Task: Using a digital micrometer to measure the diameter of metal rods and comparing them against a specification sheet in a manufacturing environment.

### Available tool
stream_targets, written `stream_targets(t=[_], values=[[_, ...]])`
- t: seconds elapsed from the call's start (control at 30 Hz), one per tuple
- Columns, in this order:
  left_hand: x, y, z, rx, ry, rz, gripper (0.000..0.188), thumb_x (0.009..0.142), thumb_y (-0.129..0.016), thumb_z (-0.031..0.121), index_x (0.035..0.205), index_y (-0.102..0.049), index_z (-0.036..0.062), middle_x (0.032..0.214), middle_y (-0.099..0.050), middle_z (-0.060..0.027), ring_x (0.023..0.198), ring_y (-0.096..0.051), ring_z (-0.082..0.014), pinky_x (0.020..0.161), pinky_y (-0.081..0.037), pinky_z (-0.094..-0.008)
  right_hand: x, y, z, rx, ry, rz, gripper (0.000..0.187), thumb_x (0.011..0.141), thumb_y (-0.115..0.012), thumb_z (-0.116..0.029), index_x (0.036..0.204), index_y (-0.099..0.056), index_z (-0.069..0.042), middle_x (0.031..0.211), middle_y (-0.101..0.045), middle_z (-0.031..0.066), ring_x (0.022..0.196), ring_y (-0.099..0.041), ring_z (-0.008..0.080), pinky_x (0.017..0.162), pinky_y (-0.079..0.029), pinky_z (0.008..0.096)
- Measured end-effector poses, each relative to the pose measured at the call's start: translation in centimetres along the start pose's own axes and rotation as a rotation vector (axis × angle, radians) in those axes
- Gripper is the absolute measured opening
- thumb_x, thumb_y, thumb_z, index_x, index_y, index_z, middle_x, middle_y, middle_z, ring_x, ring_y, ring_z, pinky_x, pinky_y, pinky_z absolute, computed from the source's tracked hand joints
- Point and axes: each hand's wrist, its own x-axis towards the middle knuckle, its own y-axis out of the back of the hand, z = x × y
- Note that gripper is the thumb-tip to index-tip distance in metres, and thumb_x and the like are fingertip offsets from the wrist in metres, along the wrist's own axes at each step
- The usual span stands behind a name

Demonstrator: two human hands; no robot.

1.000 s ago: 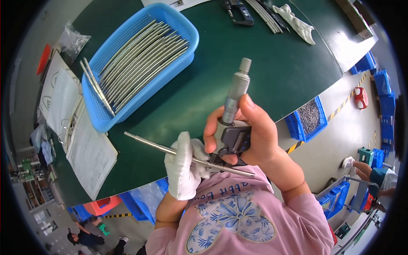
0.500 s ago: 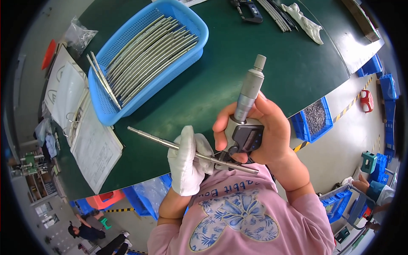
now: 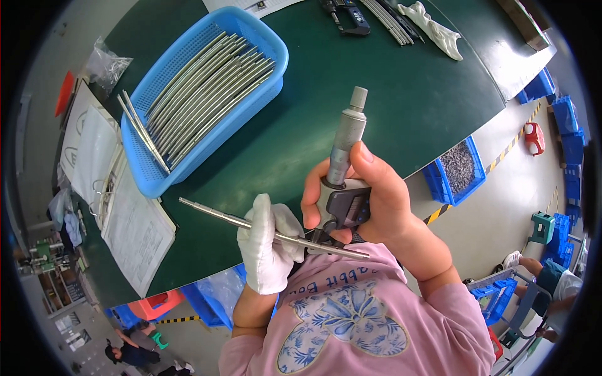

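Note:
My left hand (image 3: pixel 264 247), in a white glove, is closed around a slim stepped metal rod (image 3: pixel 216 216). The rod slants from upper left down to the right, past the front of my right hand. Bare, my right hand (image 3: pixel 389 203) grips a digital micrometer (image 3: pixel 347 141) by its dark display body, its thimble pointing up. The rod's right part crosses just below the micrometer, near its frame; whether it sits between the measuring faces is hidden. A blue basket (image 3: pixel 241 103) beyond my left hand holds many similar metal rods (image 3: pixel 204 94).
An open ring binder with papers (image 3: pixel 135 232) lies at the table's left. At the far edge are a second micrometer (image 3: pixel 351 19), several thin rods (image 3: pixel 389 22) and a white glove (image 3: pixel 433 28). A blue crate of metal shavings (image 3: pixel 458 169) stands beyond the right edge.
Both hands, with the rod and the micrometer, have shifted slightly left and a little down in view. The table and basket have also moved left in the picture. Both grips stay the same.

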Motion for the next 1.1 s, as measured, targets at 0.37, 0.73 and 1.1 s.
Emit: stream_targets(t=[0.37,0.73,1.1], values=[[0.2,-0.2,0.5,-0.016,0.007,0.009,0.047,0.090,-0.037,0.033,0.053,-0.042,0.0036,0.046,-0.042,-0.0066,0.033,-0.038,-0.0121,0.033,-0.032,-0.0216,-0.3,-0.1,-0.4,0.112,-0.015,-0.005,0.064,0.083,-0.026,-0.054,0.085,-0.054,0.004,0.069,-0.058,0.0151,0.042,-0.046,0.0128,0.035,-0.035,0.0205],[0.1,-0.1,0.0,0.008,-0.054,0.001,0.046,0.090,-0.035,0.033,0.054,-0.041,0.0042,0.045,-0.041,-0.0064,0.033,-0.037,-0.0122,0.033,-0.031,-0.0223,-0.4,0.0,-0.4,0.011,-0.050,0.036,0.061,0.079,-0.037,-0.057,0.078,-0.055,0.002,0.064,-0.058,0.0113,0.039,-0.043,0.0112,0.035,-0.033,0.0207],[0.1,-0.2,0.4,0.032,-0.079,0.006,0.047,0.090,-0.034,0.032,0.052,-0.040,0.0042,0.044,-0.040,-0.0066,0.032,-0.035,-0.0118,0.033,-0.030,-0.0224,-0.5,0.0,-0.7,0.091,-0.056,-0.025,0.065,0.083,-0.024,-0.054,0.086,-0.054,0.003,0.069,-0.059,0.0129,0.041,-0.045,0.0118,0.037,-0.036,0.0206]])
